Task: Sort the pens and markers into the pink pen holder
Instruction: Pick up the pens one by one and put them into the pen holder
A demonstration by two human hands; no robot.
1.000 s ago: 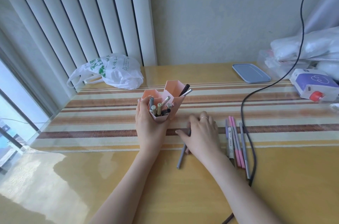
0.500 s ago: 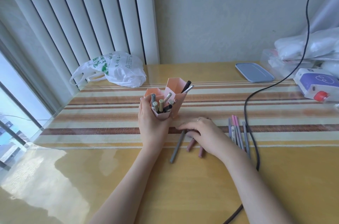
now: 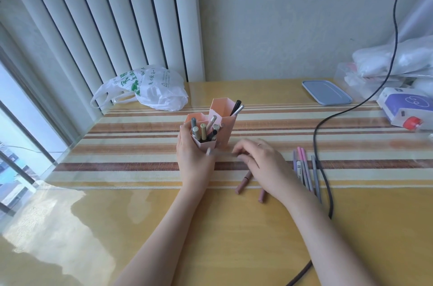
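The pink pen holder (image 3: 225, 119) stands mid-table, with several pens upright in its front and back compartments. My left hand (image 3: 193, 159) grips the holder's front from the left. My right hand (image 3: 260, 161) pinches a grey pen (image 3: 222, 153), lifted roughly level and blurred, its tip just below the holder's front. Two dusty-pink pens (image 3: 243, 182) (image 3: 262, 195) lie on the table under and near my right wrist. A row of pink, purple and grey markers (image 3: 304, 168) lies to the right.
A black cable (image 3: 324, 180) runs down from the wall and curves past the markers. A white plastic bag (image 3: 154, 89) sits at the back left. A grey-blue lid (image 3: 325, 91), a purple-and-white box (image 3: 405, 105) and plastic bags lie at the back right.
My right hand has lifted the grey pen off the table and swung it toward the holder. The two dusty-pink pens came into view. My left hand stays on the holder.
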